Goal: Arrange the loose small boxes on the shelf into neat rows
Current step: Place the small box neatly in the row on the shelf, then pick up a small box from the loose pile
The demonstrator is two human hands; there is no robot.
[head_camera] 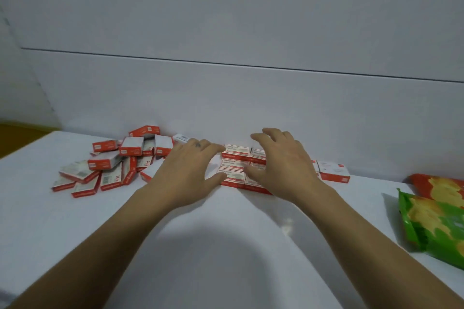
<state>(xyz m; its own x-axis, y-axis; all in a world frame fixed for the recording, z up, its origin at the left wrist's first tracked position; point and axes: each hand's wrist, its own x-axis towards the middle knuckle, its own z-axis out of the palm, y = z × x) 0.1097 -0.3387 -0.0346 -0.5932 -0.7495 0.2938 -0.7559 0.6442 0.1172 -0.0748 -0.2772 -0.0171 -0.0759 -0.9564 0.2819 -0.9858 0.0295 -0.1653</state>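
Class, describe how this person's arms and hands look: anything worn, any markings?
Both forearms are bare: no sleeves, watch or bracelet in view. Neither the left hand nor the right hand is gloved. One left finger bears a small dark mark; ring or ink, I cannot tell.

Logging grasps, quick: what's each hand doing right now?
Left hand: open, fingertips at the left edge of the arranged boxes.
Right hand: open, fingers spread over those boxes.
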